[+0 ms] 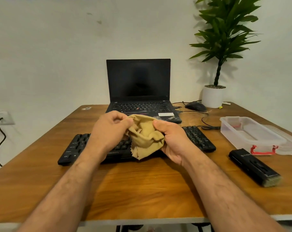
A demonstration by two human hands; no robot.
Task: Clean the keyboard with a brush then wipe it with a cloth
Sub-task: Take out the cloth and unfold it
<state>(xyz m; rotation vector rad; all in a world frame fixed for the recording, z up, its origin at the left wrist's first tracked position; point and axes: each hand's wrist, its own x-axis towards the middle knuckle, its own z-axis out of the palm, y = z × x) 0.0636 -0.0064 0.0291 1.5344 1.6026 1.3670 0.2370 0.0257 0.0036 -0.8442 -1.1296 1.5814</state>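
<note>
Tan and soft, the cloth (pixel 146 137) is hanging bunched between both hands above the middle of the black keyboard (pixel 198 138), not yet touching the keys. In the head view, the only one here, the left hand (pixel 108 129) is pinching the cloth's upper left edge with curled fingers and thumb, and the right hand (pixel 171 139) is gripping its right side, fingers wrapped around the folds.

The keyboard is lying across the wooden table (pixel 142 190), just nearer than the open laptop (pixel 138 87), whose screen is dark. The brush (pixel 255 167) is resting alone near the right edge of the table, bristles toward the near side, well apart from both hands. Just beyond it a clear plastic container (pixel 252 134) is sitting with its lid beside it. A mouse (pixel 195 106) and a potted plant (pixel 214 96) are standing at the far right.

With the brush set down and the cloth in hand, the wiping step appears to be starting; the hands seem to be gathering or arranging the cloth. The next move is calling for a flat pad of cloth lowered onto the keys and drawn along the rows, lightly enough not to catch the keycaps.
</note>
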